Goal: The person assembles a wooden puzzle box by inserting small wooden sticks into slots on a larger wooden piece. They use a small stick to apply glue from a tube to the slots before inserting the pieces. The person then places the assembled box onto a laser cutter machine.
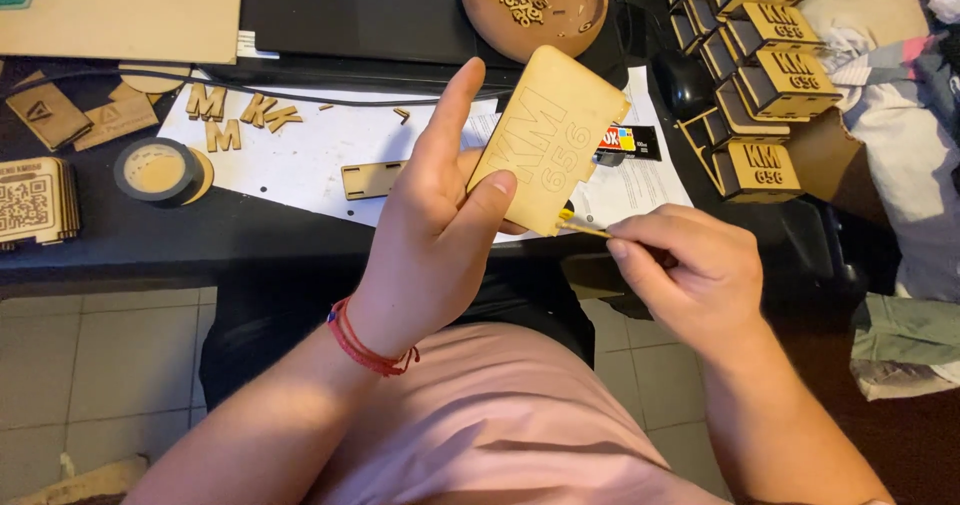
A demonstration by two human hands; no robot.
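Dark desk [150, 235], tiled floor below; white paper sheet [320, 155] carrying cut wooden letters [225, 115], tape roll [155, 170], laptop [360, 10], stacked engraved wooden boxes [765, 55] at right. Left hand [435, 230]: fingers closed on engraved wooden panel [550, 140], held upright above the desk edge, long axis tilted up and right. Right hand [690, 270]: fingertips pinched on a thin yellow-tipped stick [585, 227], lying leftward, tip touching the panel's lower edge.
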